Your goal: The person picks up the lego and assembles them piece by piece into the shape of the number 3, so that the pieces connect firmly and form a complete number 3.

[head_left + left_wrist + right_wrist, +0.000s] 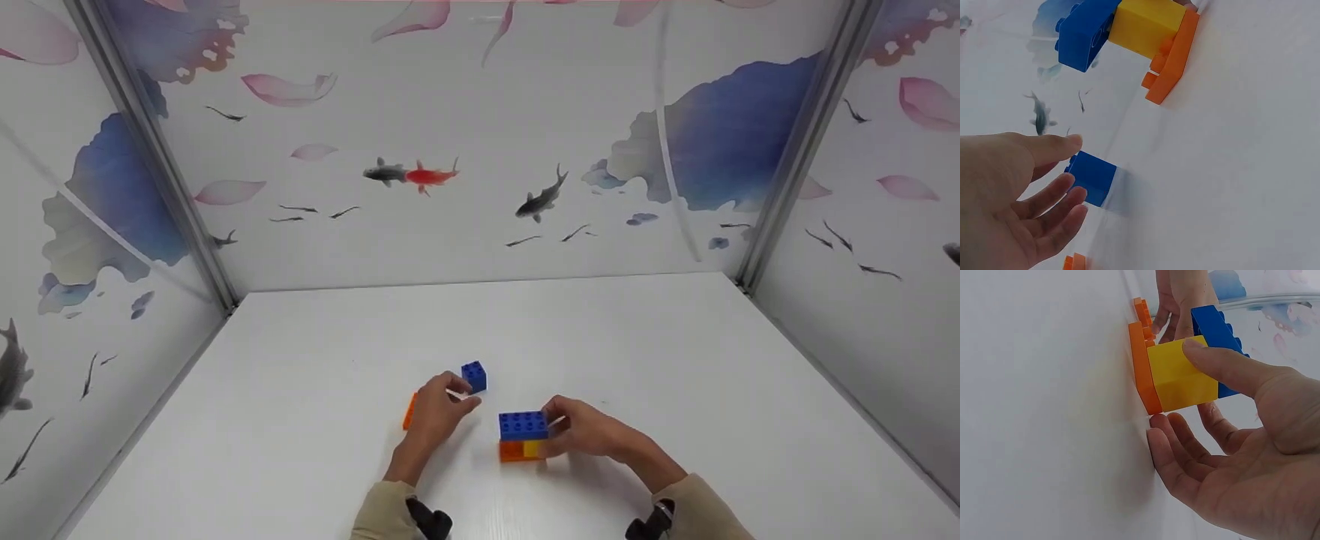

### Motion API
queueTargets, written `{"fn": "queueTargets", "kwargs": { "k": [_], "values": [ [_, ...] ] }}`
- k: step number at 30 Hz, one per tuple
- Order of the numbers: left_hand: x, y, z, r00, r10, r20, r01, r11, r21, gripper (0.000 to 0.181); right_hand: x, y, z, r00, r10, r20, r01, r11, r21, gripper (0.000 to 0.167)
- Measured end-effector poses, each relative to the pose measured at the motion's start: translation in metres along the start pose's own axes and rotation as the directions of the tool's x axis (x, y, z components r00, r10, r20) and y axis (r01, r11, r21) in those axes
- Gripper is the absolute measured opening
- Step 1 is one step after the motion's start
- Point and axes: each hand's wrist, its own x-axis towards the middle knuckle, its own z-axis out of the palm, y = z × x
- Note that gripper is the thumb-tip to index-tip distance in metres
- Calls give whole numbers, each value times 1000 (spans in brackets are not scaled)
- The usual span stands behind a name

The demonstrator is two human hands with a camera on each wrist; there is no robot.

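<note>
My right hand (589, 429) grips a small stack of toy building bricks, its thumb on the yellow brick (1182, 377). Under the yellow brick lies a flat orange brick (1145, 377). On top sits a larger blue brick (523, 426), which overhangs the yellow one and leaves a gap beneath. My left hand (439, 411) is at a smaller blue brick (1092, 177) with thumb and fingers apart and loosely bent; whether a fingertip touches it, I cannot tell. Partly hidden beside the left hand is another orange brick (410, 411).
A white tabletop (337, 337) lies under everything. Printed panels with fish and petals stand around it, with the back wall (480, 247) beyond the bricks. Metal posts (795, 165) mark the back corners.
</note>
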Motion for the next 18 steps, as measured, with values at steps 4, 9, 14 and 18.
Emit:
{"fn": "queueTargets", "kwargs": {
  "k": [4,9,14,18],
  "values": [
    [4,-4,2,996,31,-81,-32,999,-14,23,0,0,0,1000,4,9,-4,1000,-4,44],
    [11,-3,6,994,4,-107,-6,1000,-16,31,1,1,0,1000,8,27,-8,1000,-7,44],
    [21,2,9,994,-28,-102,26,999,-23,46,1,1,-1,1000,15,22,-15,1000,-11,45],
    [30,4,12,995,-41,-92,38,999,-28,54,0,0,-3,1000,12,21,-12,1000,-17,44]
  ]
}}
